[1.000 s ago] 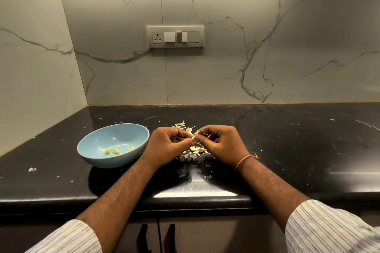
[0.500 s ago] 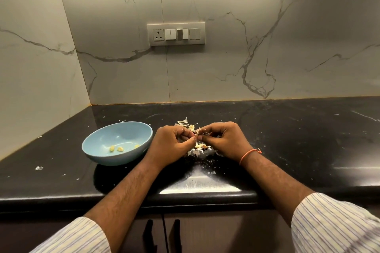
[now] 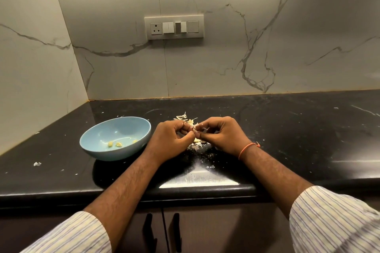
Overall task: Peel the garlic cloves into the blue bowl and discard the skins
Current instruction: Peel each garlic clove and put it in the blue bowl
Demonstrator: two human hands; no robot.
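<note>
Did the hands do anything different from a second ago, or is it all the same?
Almost the same. Both hands, left hand and right hand, keep their grip on one garlic clove between the fingertips over the skin pile; nothing was let go. The blue bowl still holds a few peeled cloves and has not moved on the black counter.

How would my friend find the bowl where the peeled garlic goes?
Look at the long black stone counter under the marble wall. On its left part, just beside the left hand, sits a round, shallow light blue bowl. It is the only dish there, with a few small yellow peeled garlic cloves inside, unlike the loose white skins nearby.
</note>
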